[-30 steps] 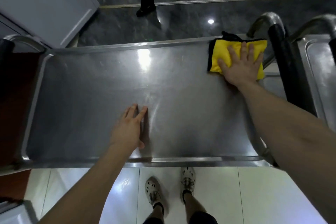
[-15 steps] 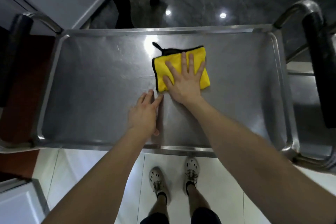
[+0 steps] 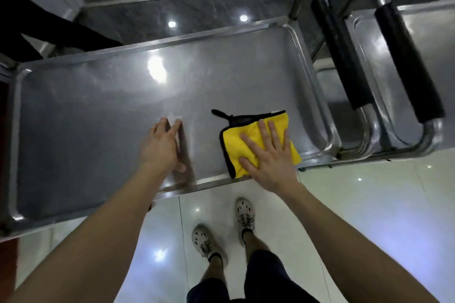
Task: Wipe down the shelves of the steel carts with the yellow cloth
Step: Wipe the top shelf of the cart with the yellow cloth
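Right now the right hand (image 3: 269, 155) lies flat on the yellow cloth (image 3: 232, 147), fingers straight and spread, palm pressing it down. The folded cloth sits just right of the picture's centre, at the lower right part of the steel cart's top shelf (image 3: 86, 118), with its lower edge touching the shelf's near rim. It has black edging and a black loop (image 3: 219, 113) at its upper left corner; a pale sliver on its upper edge may be a tag, too small to read. The left hand (image 3: 161, 147) rests on bare steel just left of the cloth, fingers straight and together, gripping nothing. At the right of the frame two curved handles with black sleeves (image 3: 342, 56) stand side by side, the farther one belonging to a second cart (image 3: 430, 56). Below, two pale perforated shoes (image 3: 205, 241) stand on glossy white tiles (image 3: 369, 204); in the upper left a dark-clothed figure (image 3: 37, 27) is partly in view.
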Demonstrator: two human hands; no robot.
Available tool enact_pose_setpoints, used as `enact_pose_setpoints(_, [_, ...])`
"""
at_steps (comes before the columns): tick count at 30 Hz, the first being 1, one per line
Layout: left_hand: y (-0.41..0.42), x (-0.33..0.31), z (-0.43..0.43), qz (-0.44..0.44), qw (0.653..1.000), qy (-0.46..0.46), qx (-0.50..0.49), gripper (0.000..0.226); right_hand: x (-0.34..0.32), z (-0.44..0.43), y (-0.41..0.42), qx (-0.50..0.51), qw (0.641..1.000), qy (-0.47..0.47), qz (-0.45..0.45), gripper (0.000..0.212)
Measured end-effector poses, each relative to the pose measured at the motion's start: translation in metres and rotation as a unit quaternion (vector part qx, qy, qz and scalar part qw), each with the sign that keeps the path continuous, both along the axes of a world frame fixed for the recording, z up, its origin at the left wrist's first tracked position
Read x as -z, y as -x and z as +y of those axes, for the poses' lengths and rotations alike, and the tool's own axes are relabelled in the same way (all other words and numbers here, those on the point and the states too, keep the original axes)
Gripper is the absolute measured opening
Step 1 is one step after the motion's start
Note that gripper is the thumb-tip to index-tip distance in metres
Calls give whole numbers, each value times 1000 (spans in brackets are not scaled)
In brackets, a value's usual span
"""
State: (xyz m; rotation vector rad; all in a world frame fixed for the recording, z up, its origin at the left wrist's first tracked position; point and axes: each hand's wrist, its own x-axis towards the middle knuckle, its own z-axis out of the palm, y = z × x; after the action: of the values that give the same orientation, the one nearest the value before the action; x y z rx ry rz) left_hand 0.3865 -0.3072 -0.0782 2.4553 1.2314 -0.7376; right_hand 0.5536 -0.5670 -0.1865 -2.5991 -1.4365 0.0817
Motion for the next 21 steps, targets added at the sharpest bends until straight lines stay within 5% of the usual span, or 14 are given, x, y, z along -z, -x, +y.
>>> enact_pose_setpoints(5, [-3, 0, 0, 3, 1000, 16, -11, 149, -8, -9, -81, 98, 993, 57, 19, 77])
enact_pose_setpoints(14, [-2, 3, 0, 7, 999, -32, -5, 151, -29, 200, -234, 131, 983, 94, 86, 89])
enact_pose_setpoints(21, [-3, 4, 2, 15, 999, -36, -2, 149, -21, 236, -235, 125, 987, 73, 69, 84])
